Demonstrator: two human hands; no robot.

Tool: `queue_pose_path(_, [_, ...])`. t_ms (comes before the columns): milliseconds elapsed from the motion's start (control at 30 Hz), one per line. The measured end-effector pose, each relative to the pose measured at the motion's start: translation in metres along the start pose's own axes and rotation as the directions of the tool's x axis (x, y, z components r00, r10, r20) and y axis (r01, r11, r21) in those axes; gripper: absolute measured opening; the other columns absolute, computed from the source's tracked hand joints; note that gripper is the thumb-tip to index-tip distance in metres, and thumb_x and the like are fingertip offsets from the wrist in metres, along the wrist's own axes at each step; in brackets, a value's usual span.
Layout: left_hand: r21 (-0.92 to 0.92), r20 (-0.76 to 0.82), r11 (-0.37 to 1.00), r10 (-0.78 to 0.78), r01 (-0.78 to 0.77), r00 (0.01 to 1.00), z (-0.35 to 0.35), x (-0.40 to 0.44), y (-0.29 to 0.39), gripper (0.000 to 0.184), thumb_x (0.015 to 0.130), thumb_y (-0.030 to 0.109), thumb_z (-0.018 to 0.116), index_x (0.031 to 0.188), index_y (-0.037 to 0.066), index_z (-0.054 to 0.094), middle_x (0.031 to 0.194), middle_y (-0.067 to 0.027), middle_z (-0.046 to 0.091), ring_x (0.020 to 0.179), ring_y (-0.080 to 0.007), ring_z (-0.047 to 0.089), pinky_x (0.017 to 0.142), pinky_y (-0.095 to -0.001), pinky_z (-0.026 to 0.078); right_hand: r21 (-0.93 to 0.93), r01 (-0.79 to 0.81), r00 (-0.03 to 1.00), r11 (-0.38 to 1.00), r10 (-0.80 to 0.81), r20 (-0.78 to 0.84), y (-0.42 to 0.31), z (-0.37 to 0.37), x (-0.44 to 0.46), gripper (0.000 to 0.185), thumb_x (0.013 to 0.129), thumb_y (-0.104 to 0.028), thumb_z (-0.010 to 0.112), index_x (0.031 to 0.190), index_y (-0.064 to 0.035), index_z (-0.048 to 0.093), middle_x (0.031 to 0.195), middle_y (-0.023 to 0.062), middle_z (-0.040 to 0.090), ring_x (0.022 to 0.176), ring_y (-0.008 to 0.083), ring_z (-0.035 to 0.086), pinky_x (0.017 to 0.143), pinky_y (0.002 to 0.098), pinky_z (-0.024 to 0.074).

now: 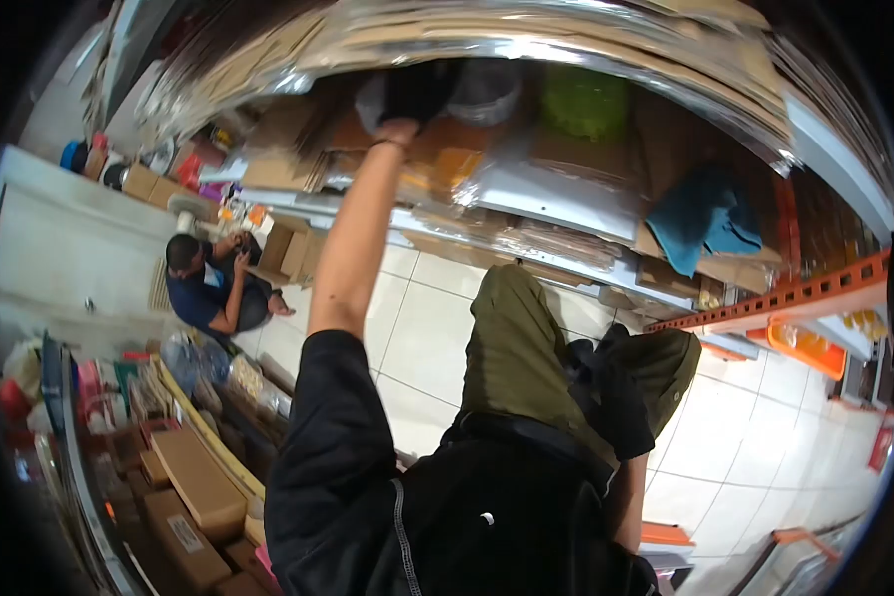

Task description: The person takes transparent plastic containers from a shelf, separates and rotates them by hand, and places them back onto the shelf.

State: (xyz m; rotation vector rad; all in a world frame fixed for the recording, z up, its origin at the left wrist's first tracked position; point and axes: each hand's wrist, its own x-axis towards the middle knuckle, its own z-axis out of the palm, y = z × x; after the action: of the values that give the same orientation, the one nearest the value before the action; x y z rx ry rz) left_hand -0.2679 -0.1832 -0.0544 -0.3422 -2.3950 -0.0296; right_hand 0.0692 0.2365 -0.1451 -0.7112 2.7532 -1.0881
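Note:
My left hand (417,97), in a black glove, reaches up into the shelf beneath the stacked flat cardboard (526,40). It is beside a clear plastic container (487,91), and its fingers are lost in the dark. My right hand (616,407), also black-gloved, is low by my knee in olive trousers (517,348). Dark fingers or a dark item show at its tip, and I cannot make out which. A green container (584,101) stands on the shelf right of my left hand, and a teal cloth (703,223) hangs over the shelf edge.
Another person (209,283) sits on the floor at the left beside an open cardboard box (290,250). Brown boxes (201,482) fill a rack at the lower left. An orange perforated shelf post (785,295) and an orange bin (807,348) are at the right.

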Motion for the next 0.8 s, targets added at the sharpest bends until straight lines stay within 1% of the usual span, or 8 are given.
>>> queue_pose_path(33, [0.097, 0.036, 0.995, -0.009, 0.006, 0.999, -0.005, -0.008, -0.012, 0.047, 0.088, 0.043, 0.054, 0.119, 0.007, 0.058, 0.116, -0.0208, 0.059, 0.109, -0.0363, 0.055, 0.092, -0.0436, 0.043, 0.041, -0.016, 1.000, 0.999, 0.017, -0.014, -0.001, -0.002, 0.000, 0.041, 0.080, -0.019, 0.067, 0.117, -0.0060, 0.054, 0.109, 0.0145, 0.059, 0.099, 0.0335, 0.056, 0.080, 0.0414, 0.0456])
queue_pose_path(100, [0.061, 0.134, 0.998, -0.002, -0.006, 0.991, -0.023, -0.019, -0.025, 0.064, 0.083, 0.055, 0.056, 0.120, 0.002, 0.056, 0.121, -0.0207, 0.057, 0.113, -0.0369, 0.053, 0.096, -0.0429, 0.041, 0.123, -0.034, 0.999, 0.992, 0.039, -0.038, -0.002, -0.006, -0.001, 0.040, 0.080, -0.019, 0.066, 0.116, -0.0049, 0.054, 0.104, 0.0134, 0.058, 0.095, 0.0320, 0.057, 0.078, 0.0407, 0.0456])
queue_pose_path(200, [0.079, 0.396, 0.974, -0.226, 0.212, 0.890, -0.055, -0.027, -0.014, 0.085, 0.074, 0.064, 0.062, 0.127, -0.001, 0.051, 0.129, -0.0211, 0.052, 0.118, -0.0350, 0.050, 0.101, -0.0398, 0.038, 0.142, 0.004, 0.996, 0.990, 0.009, -0.088, 0.008, 0.000, -0.004, 0.042, 0.078, -0.019, 0.067, 0.115, -0.0035, 0.054, 0.100, 0.0139, 0.055, 0.090, 0.0320, 0.056, 0.076, 0.0404, 0.0456])
queue_pose_path(300, [0.068, 0.527, 0.972, -0.228, 0.226, 0.819, -0.103, -0.018, 0.013, 0.084, 0.072, 0.064, 0.064, 0.126, -0.001, 0.052, 0.128, -0.0209, 0.053, 0.117, -0.0349, 0.051, 0.101, -0.0399, 0.038, 0.199, 0.020, 0.995, 0.980, -0.001, -0.096, 0.006, -0.006, -0.003, 0.043, 0.077, -0.021, 0.067, 0.114, -0.0015, 0.054, 0.098, 0.0152, 0.054, 0.088, 0.0333, 0.055, 0.075, 0.0406, 0.0454])
queue_pose_path(333, [0.095, 0.441, 0.983, -0.181, 0.156, 0.879, -0.095, -0.026, -0.004, 0.078, 0.067, 0.063, 0.068, 0.117, 0.005, 0.060, 0.119, -0.0188, 0.059, 0.110, -0.0332, 0.055, 0.095, -0.0398, 0.043, 0.178, 0.033, 0.994, 0.983, -0.014, -0.107, 0.008, -0.007, -0.003, 0.043, 0.077, -0.021, 0.067, 0.114, -0.0010, 0.054, 0.097, 0.0155, 0.054, 0.088, 0.0334, 0.054, 0.074, 0.0407, 0.0452])
queue_pose_path(433, [0.204, 0.459, 0.972, -0.203, 0.120, 0.865, -0.075, -0.044, -0.046, 0.075, 0.067, 0.062, 0.068, 0.115, 0.004, 0.061, 0.118, -0.0187, 0.059, 0.108, -0.0324, 0.056, 0.094, -0.0405, 0.044, 0.119, 0.063, 0.991, 0.991, -0.048, -0.125, 0.011, -0.009, -0.004, 0.043, 0.077, -0.021, 0.067, 0.113, 0.0001, 0.055, 0.094, 0.0160, 0.053, 0.087, 0.0338, 0.053, 0.073, 0.0411, 0.0447])
queue_pose_path(533, [0.268, 0.414, 0.963, -0.093, -0.024, 0.906, -0.065, -0.049, -0.066, 0.070, 0.070, 0.060, 0.067, 0.115, 0.006, 0.062, 0.117, -0.0176, 0.060, 0.108, -0.0323, 0.056, 0.094, -0.0415, 0.043, 0.095, 0.068, 0.991, 0.993, -0.057, -0.118, 0.011, -0.009, -0.002, 0.043, 0.078, -0.021, 0.066, 0.113, 0.0001, 0.055, 0.089, 0.0158, 0.054, 0.085, 0.0336, 0.052, 0.073, 0.0415, 0.0443])
queue_pose_path(800, [0.136, 0.472, 0.990, -0.097, 0.037, 0.876, -0.063, -0.042, -0.085, 0.058, 0.072, 0.051, 0.070, 0.112, 0.009, 0.064, 0.117, -0.0159, 0.060, 0.108, -0.0332, 0.056, 0.095, -0.0423, 0.042, 0.060, 0.067, 0.994, 0.996, -0.062, -0.093, 0.012, 0.002, -0.009, 0.045, 0.078, -0.026, 0.065, 0.116, -0.0031, 0.054, 0.084, 0.0148, 0.054, 0.088, 0.0340, 0.050, 0.076, 0.0428, 0.0431])
